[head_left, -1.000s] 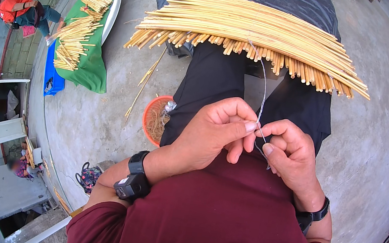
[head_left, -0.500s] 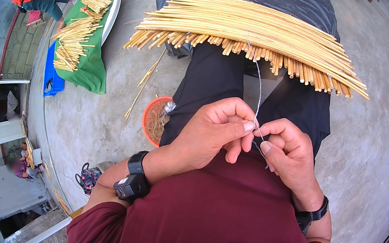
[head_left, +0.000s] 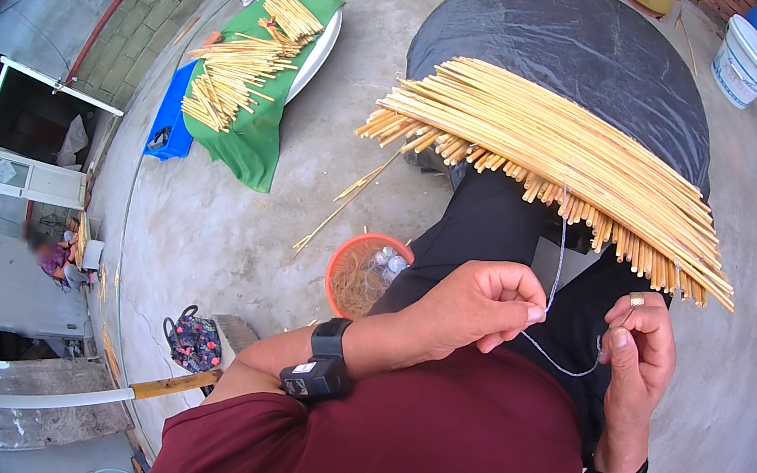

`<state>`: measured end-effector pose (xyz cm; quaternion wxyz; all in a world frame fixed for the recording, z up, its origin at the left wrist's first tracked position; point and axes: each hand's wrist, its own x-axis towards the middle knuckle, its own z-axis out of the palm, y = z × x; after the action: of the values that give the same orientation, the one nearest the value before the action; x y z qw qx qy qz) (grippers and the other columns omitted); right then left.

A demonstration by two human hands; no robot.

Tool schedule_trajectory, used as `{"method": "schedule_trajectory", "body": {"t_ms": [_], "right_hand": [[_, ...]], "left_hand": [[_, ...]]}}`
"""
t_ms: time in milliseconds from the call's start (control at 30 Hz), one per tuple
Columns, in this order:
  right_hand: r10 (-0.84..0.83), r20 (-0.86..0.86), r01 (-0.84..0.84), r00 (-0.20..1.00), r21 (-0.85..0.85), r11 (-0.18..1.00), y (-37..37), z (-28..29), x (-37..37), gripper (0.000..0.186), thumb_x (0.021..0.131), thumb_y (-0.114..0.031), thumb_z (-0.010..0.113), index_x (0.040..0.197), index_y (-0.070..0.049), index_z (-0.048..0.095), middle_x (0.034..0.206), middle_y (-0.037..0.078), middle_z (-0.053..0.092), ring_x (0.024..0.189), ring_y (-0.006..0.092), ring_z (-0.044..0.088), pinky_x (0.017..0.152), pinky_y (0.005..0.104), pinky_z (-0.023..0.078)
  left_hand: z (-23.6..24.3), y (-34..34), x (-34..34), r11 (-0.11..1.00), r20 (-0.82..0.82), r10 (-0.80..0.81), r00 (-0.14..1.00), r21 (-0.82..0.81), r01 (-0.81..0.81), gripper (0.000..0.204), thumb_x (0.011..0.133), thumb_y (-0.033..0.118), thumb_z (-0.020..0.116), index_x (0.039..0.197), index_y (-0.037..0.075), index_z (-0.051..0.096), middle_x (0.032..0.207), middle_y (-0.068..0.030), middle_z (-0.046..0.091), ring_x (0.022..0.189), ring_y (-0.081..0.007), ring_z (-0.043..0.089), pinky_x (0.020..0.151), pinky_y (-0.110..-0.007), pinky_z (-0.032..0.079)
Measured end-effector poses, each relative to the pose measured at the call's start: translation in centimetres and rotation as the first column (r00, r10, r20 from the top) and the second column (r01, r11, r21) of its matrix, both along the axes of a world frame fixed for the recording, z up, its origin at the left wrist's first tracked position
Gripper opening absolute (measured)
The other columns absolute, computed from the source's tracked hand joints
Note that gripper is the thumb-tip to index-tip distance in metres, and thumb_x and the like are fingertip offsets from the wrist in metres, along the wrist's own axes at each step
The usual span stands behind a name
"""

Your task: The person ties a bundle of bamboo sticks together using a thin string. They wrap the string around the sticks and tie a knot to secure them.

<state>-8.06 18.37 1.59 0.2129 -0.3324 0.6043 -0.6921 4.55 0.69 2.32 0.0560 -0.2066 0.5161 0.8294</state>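
Both hands pinched one thin thread (head_left: 558, 263): left hand (head_left: 476, 305), right hand (head_left: 641, 349), mid-stitch below the bamboo sticks (head_left: 556, 160); tightening evenly seemed next.

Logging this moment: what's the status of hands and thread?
Left hand pinching thread. Right hand pinching its other end. Thread runs up to bamboo sticks. Nothing obstructing.

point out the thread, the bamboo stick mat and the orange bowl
thread (head_left: 558, 263): head view, on the strand running up to the sticks.
bamboo stick mat (head_left: 548, 149): head view, middle of the sticks.
orange bowl (head_left: 348, 256): head view, on its rim.
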Motion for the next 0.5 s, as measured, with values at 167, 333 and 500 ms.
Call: {"method": "schedule_trajectory", "body": {"t_ms": [167,333,500], "right_hand": [[0.041,-0.138,-0.033,0.99,0.059,0.998,-2.3,1.8,-0.7,0.014,0.079,0.006,0.064,0.086,-0.002,0.055,0.081,0.002,0.051,0.067,0.0071,0.046,0.058,0.0205,0.038],[0.176,-0.206,-0.112,0.963,0.292,0.95,-5.8,3.3,-1.2,0.021,0.077,0.006,0.067,0.096,-0.002,0.063,0.078,0.002,0.052,0.06,0.008,0.047,0.056,0.0216,0.039],[0.208,-0.168,-0.172,0.964,0.204,0.964,-8.3,4.0,-2.3,0.006,0.081,0.0,0.066,0.08,-0.001,0.06,0.078,0.0,0.05,0.064,0.0079,0.046,0.059,0.0223,0.038]], "left_hand": [[0.4,-0.9,0.0,1.0,-0.007,-0.009,1.0,-0.003,0.009,0.01,0.093,0.012,0.054,0.091,0.003,0.058,0.065,0.0011,0.052,0.047,-0.0027,0.041,0.044,-0.018,0.032],[1.3,-2.4,-0.3,0.998,-0.052,0.057,0.997,-0.033,-0.058,0.011,0.092,0.013,0.055,0.09,0.003,0.058,0.063,0.0019,0.051,0.046,-0.0025,0.04,0.043,-0.017,0.031],[2.1,-4.0,-1.1,0.994,-0.058,0.106,0.993,-0.021,-0.108,0.01,0.092,0.012,0.055,0.089,0.003,0.058,0.062,0.0011,0.051,0.045,-0.003,0.04,0.041,-0.017,0.031]]}}
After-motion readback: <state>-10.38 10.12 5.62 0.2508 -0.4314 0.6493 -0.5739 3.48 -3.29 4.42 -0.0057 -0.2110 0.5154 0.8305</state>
